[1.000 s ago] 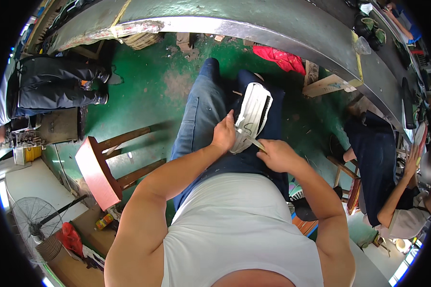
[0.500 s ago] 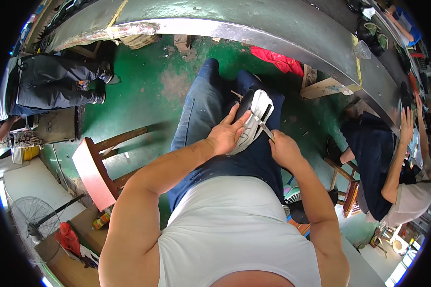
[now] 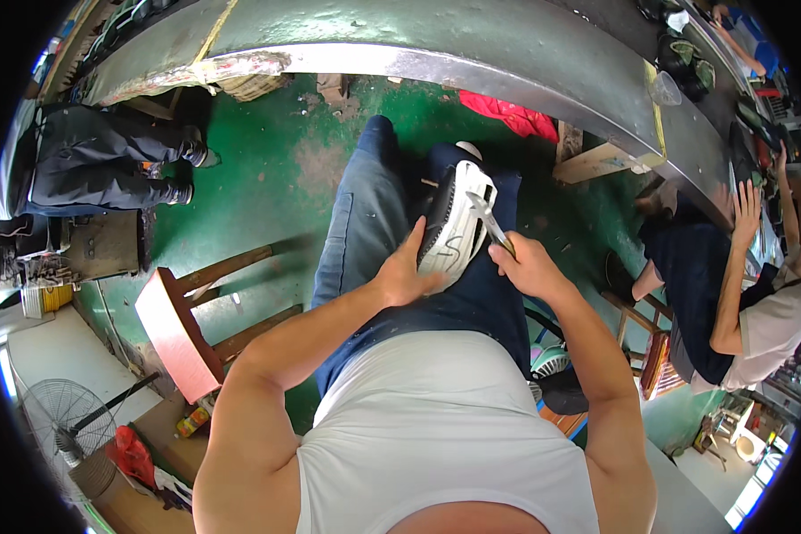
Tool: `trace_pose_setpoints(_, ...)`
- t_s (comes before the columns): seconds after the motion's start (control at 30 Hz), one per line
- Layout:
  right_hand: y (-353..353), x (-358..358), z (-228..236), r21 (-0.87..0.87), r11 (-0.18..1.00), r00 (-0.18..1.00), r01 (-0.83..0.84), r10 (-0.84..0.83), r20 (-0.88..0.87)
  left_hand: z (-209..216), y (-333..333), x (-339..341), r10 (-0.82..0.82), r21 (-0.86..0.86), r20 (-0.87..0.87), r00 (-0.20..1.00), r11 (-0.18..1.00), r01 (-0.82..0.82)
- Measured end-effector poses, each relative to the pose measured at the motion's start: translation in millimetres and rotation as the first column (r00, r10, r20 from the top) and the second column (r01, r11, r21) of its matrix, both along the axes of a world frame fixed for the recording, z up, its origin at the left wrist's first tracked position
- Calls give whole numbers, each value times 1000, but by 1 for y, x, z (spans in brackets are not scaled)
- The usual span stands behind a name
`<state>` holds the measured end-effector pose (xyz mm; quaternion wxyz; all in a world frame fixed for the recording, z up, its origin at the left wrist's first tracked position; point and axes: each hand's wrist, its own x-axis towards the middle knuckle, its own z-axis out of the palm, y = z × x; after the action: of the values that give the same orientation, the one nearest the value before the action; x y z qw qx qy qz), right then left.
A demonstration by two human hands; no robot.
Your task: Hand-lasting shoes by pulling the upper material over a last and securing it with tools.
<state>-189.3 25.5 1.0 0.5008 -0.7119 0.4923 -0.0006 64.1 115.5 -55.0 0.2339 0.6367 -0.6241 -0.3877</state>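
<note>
A black and white shoe (image 3: pixel 458 227) lies across my lap with its pale underside up and a dark curved mark on its near part. My left hand (image 3: pixel 405 276) is closed on its near end, the thumb stretched along the dark side; some of its fingers are hidden or blurred. In my right hand (image 3: pixel 527 267) is a pair of metal pincers (image 3: pixel 487 215), gripped by the handle. The tool's head is over the right half of the shoe's underside; I cannot tell whether it touches.
A long metal bench (image 3: pixel 418 58) crosses ahead, with dark shoes (image 3: pixel 685 67) at its right. A wooden chair (image 3: pixel 182 329) and fan (image 3: pixel 62 432) are to the left. One person (image 3: pixel 116 160) stands left; another (image 3: pixel 730 294) sits right. Red cloth (image 3: pixel 512 116) hangs below the bench.
My left hand has slid back toward me along the shoe, off its middle. The shoe has turned more upright, and the pincers have lifted and swung toward its far end.
</note>
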Motion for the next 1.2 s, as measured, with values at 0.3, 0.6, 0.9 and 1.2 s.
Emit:
trace_pose_setpoints(0.3, 82, -32, -61, 45, 846, 758, 531, -498, 422, 127, -53, 37, -95, -72, 0, 995, 993, 95)
trace_pose_setpoints(0.6, 72, -37, -31, -53, 878, 854, 477, -447, 267, 135, -139, 10, -112, -179, -505, 856, 984, 24)
trace_pose_setpoints(0.9, 52, -26, 23, -107, 994, 996, 30, -21, 86, 34, -42, 2, 98, 217, -151, 984, 974, -64)
trace_pose_setpoints(1.2, 14, 0, 42, -323, 922, 970, -216, 241, 41, 37, -38, -12, 78, -134, 81, 994, 989, -67)
